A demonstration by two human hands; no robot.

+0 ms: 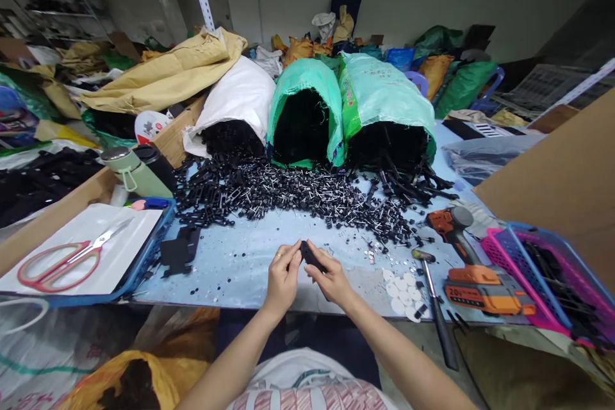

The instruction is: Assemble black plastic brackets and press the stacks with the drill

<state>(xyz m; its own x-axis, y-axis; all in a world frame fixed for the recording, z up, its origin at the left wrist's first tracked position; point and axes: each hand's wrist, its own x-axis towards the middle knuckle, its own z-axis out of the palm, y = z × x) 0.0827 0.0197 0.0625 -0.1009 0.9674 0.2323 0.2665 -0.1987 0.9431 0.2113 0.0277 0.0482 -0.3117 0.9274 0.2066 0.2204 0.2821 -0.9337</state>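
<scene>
Close to the table's front edge, my right hand (330, 275) is closed around a small black plastic part (310, 255). My left hand (284, 274) meets it from the other side, fingertips pinched at the part's upper left end. Fingers hide much of the part, so its exact kind cannot be made out. Beyond both hands spreads a heap of small black pieces and metal pins (298, 192). To the right of my hands lie flat white discs (401, 291) and a hammer (436, 307), whose handle sticks out over the edge.
Sacks of black parts, one white (240, 93) and two green (307, 77), lie open behind the heap. An orange cordless drill (473, 269) and a pink basket (494, 250) are at right. Red-handled scissors (72, 259) rest on a blue tray (129, 285) at left, near a green flask (127, 170).
</scene>
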